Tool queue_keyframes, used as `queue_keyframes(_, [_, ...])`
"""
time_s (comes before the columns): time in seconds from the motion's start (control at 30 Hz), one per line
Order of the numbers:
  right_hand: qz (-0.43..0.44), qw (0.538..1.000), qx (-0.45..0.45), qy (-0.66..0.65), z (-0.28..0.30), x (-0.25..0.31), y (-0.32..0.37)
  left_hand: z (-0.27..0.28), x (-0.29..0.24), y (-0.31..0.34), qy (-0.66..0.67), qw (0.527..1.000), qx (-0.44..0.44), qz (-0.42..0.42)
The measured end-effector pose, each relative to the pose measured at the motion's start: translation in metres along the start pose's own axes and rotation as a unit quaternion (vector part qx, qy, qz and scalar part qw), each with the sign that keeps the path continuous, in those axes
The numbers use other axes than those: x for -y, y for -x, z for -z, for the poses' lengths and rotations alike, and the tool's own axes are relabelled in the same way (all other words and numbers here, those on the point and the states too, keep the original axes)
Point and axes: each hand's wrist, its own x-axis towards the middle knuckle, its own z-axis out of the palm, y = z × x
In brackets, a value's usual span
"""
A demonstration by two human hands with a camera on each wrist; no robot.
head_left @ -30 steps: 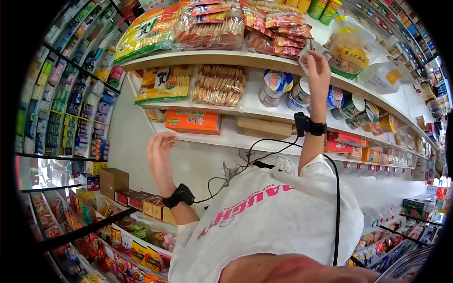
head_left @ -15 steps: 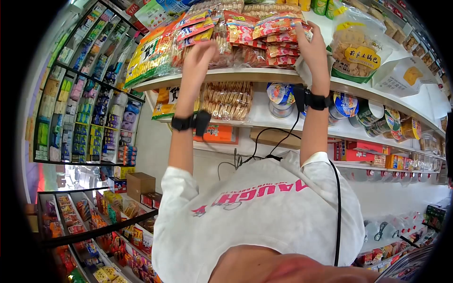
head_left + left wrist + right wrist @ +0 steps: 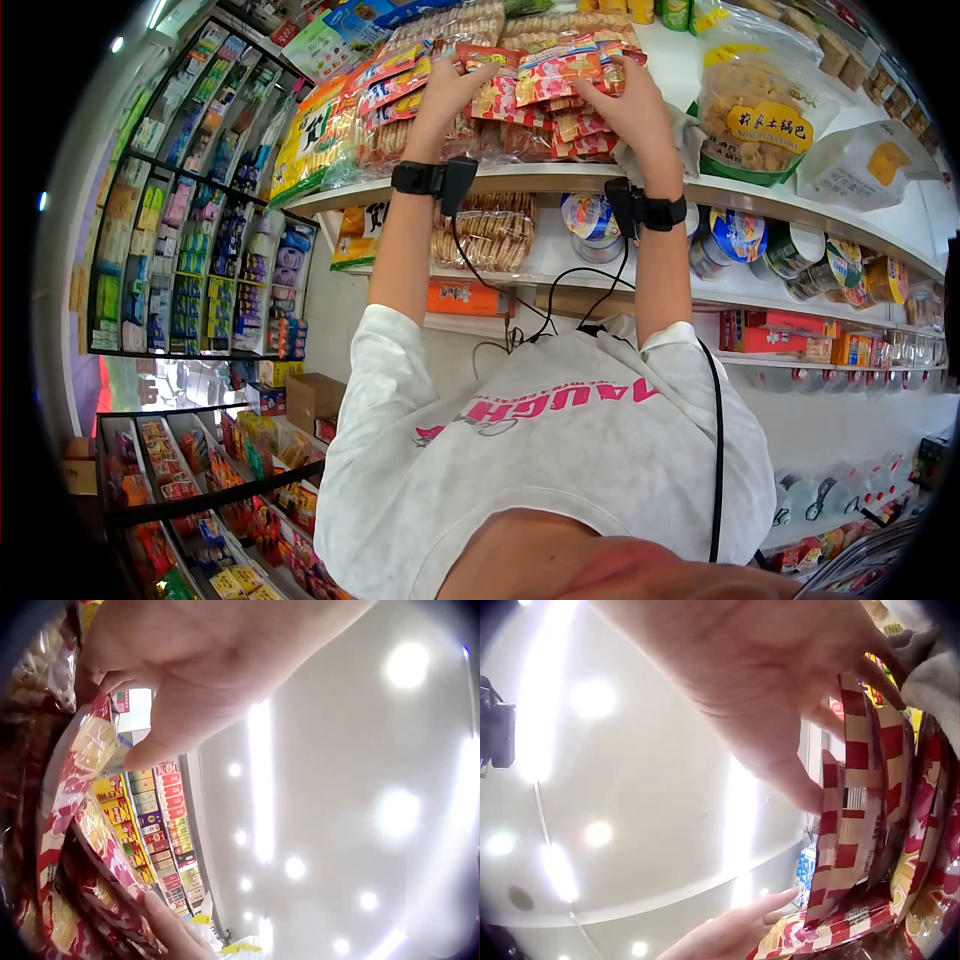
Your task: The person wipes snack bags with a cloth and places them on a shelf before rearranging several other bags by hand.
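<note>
The right hand (image 3: 640, 112) is partly spread and holds the right end of the red packets (image 3: 555, 78), thumb on one side, fingers on the other. The left hand (image 3: 447, 98) reaches over the opposite side, thumb standing out; its fingers touch a packet's edge, but whether they pinch it I cannot tell. The packets lie heaped between the hands on the top shelf (image 3: 540, 181), partly over clear bags (image 3: 392, 145).

The glossy film probably slides easily, so light, even pressure from both ends should keep the heap together better than squeezing the filled middles; lining up the flat edges would likely stop upper packets slipping.

The right wrist view shows what the head view hides: striped packet ends, a barcode (image 3: 855, 797) and the thumb against an edge. The left wrist view shows packets edge-on, with boxed goods (image 3: 171, 802) well beyond. Only the head view takes in the tubs (image 3: 592, 222) below the shelf.
</note>
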Motion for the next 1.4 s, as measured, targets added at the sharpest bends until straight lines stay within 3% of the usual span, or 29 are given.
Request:
queue_keyframes(0.03, [0.018,1.000,-0.010,-0.013,-0.003,-0.003,0.000,-0.001,-0.002,-0.001,-0.010,1.000,0.017,-0.001])
queue_keyframes(0.13, [0.060,0.997,-0.026,-0.052,-0.008,-0.009,0.001,-0.020,0.000,0.010,0.004,0.992,-0.077,-0.104])
queue_keyframes(0.23, [0.071,0.993,-0.016,-0.089,0.000,-0.004,0.007,-0.029,0.032,-0.004,0.086,0.985,-0.126,-0.081])
queue_keyframes(0.33, [0.079,0.989,-0.001,-0.122,0.004,-0.004,0.008,-0.020,-0.008,0.016,0.143,0.988,-0.043,0.040])
queue_keyframes(0.43, [0.100,0.979,0.004,-0.176,0.005,-0.003,0.005,-0.019,-0.022,0.022,0.085,0.996,0.001,0.039])
queue_keyframes(0.53, [0.109,0.963,0.009,-0.246,0.004,-0.003,0.002,-0.037,-0.028,0.037,0.254,0.960,-0.069,-0.094])
queue_keyframes(0.6, [0.132,0.945,0.025,-0.297,0.009,0.002,0.002,-0.045,-0.028,0.043,0.301,0.941,-0.113,-0.105])
queue_keyframes(0.67, [0.127,0.917,0.004,-0.377,0.008,0.013,0.005,-0.047,-0.014,0.041,0.316,0.933,-0.153,-0.077])
queue_keyframes(0.7, [0.124,0.900,-0.005,-0.417,0.005,0.016,0.006,-0.047,-0.008,0.042,0.328,0.933,-0.131,-0.067])
queue_keyframes(0.8, [0.116,0.914,0.030,-0.387,-0.010,0.003,0.006,-0.045,-0.018,0.055,0.327,0.939,-0.098,-0.034])
queue_keyframes(0.9, [0.052,0.903,0.078,-0.419,-0.016,0.007,0.009,-0.054,-0.027,0.060,0.319,0.935,-0.128,-0.088])
queue_keyframes(0.97, [0.017,0.919,0.101,-0.380,-0.016,0.013,0.011,-0.061,-0.032,0.061,0.334,0.923,-0.147,-0.118])
queue_keyframes(1.13, [0.009,0.901,0.042,-0.432,-0.020,0.033,0.014,-0.066,-0.022,0.061,0.260,0.935,-0.188,-0.147])
queue_keyframes(1.27, [-0.006,0.893,-0.037,-0.448,-0.016,0.021,0.014,-0.052,-0.023,0.081,0.279,0.915,-0.276,-0.087])
queue_keyframes(1.37, [-0.115,0.800,-0.033,-0.589,-0.002,0.022,0.018,-0.040,-0.024,0.088,0.353,0.891,-0.277,-0.066])
queue_keyframes(1.4, [-0.128,0.756,0.010,-0.642,0.004,0.025,0.019,-0.037,-0.027,0.093,0.384,0.887,-0.250,-0.057])
